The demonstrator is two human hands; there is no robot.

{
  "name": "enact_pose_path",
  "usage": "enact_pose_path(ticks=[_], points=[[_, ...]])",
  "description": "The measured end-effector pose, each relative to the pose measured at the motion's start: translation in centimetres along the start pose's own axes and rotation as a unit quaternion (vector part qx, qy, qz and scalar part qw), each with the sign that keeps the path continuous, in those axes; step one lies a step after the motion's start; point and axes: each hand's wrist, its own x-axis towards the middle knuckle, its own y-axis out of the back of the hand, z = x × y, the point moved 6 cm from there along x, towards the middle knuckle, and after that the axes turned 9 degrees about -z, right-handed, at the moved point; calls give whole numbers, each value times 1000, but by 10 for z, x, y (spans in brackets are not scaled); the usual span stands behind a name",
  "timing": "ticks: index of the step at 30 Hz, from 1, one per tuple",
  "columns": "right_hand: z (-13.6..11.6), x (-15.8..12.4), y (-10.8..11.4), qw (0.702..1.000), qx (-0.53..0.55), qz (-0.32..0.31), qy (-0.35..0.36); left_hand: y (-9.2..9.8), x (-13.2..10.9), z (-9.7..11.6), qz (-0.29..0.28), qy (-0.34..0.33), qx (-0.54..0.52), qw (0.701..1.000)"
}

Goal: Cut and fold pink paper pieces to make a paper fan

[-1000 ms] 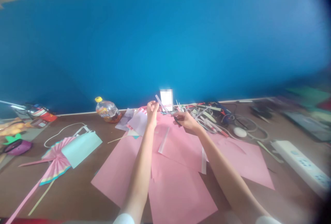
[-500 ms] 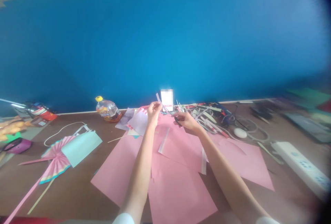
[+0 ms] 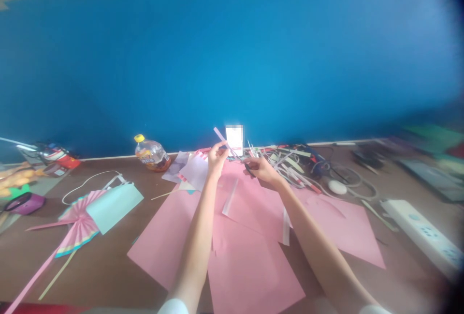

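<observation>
My left hand (image 3: 217, 158) pinches a narrow pale lilac paper strip (image 3: 219, 135), whose free end sticks up to the left above the fingertips. Close by on the right, my right hand (image 3: 261, 168) is closed around scissors with dark handles (image 3: 250, 170). Their blades point left toward the strip; whether they touch it is too blurred to tell. Several pink paper sheets (image 3: 253, 265) lie overlapping below both hands. Whitish strips (image 3: 229, 198) rest on the pink paper.
A phone (image 3: 235, 140) stands against the blue wall. A bottle with a yellow cap (image 3: 152, 157) and a pink paper fan (image 3: 80, 217) with a light blue card (image 3: 115, 207) are at left. Tangled paper strips (image 3: 295, 164), cables and a white power strip (image 3: 422, 229) lie at right.
The lilac strip's free end has shifted slightly up and left, and my left hand has moved a little to the right. My right hand stays almost in place.
</observation>
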Motion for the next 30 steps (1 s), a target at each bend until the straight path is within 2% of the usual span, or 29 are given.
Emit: enact_pose_path(ticks=[6,12,26,30], points=[[6,3,-1,1000,17,3,2,-3,-2,4,-6,-11,-3,1000],[7,3,-4,1000,26,6,1,0,0,3,29,-26,-8,999],[6,4,-6,1000,29,4,-2,-4,-3,6,-1,-19,-2,1000],[8,4,-4,1000,26,6,1,-4,-1,1,15,-17,-10,1000]])
